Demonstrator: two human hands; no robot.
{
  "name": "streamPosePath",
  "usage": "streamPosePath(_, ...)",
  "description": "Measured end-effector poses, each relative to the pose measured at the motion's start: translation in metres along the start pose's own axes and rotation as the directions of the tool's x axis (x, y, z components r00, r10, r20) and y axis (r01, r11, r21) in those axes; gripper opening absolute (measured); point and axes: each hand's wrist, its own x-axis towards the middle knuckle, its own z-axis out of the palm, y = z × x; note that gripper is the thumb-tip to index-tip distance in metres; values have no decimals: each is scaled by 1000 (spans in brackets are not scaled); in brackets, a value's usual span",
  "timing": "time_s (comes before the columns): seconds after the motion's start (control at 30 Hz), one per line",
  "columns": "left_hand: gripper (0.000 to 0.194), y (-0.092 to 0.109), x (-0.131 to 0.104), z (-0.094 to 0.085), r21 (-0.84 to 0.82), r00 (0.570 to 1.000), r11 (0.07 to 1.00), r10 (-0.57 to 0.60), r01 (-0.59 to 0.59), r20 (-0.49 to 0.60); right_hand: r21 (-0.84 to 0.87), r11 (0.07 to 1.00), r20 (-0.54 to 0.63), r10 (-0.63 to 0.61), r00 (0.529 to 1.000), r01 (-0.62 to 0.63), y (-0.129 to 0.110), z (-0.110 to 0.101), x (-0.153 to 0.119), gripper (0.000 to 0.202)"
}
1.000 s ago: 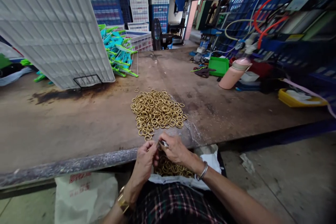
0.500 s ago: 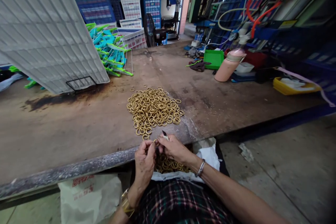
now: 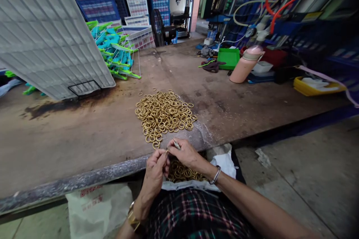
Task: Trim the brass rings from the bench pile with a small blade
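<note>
My left hand is closed, its thumb and fingers pinching a gold ring in front of the table edge. Close against it, my right hand is closed around a small knife, whose short tip points up and left. The fingertips of both hands meet at the ring, which they mostly hide. Just beyond them a pile of gold rings lies on the table. Below the hands, an open white sack on my lap holds many more rings.
The brown table has a plastic-wrapped front edge. A grey ribbed panel leans at left beside green and blue plastic parts. At right stand a pink bottle, a green tray and a yellow tray. A printed sack hangs below.
Both hands stay together at the ring. The right wrist has turned a little, so the knife tip shows differently. The view has shifted slightly.
</note>
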Motion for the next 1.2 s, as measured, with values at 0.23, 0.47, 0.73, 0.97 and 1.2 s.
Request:
streamPosePath(0.23, 23, 1, 0, 2, -114, 1000, 993, 0, -1, -7, -169, 986, -15, -2, 1000, -1, 5, 0, -3, 18)
streamPosePath(0.47, 27, -1, 1, 1, -51, 999, 998, 25, -27, -38, -507, 852, 123, -78, 989, 131, 8, 4, -10, 16)
streamPosePath(0.73, 28, 0, 1, 1, 56, 995, 995, 84, -81, -58, -638, 753, 218, -21, 976, 159, 6, 4, -9, 23)
streamPosePath(0.97, 29, 11, -21, 8, -21, 993, 995, 99, -98, 61, -752, 655, 145, 53, 988, 76, 3, -2, 6, 26)
streamPosePath(1.2, 30, 9, -25, -7, -458, 979, 870, -206, 182, -2, -643, 753, 52, -140, 989, 140, -2, 17, 16, 18)
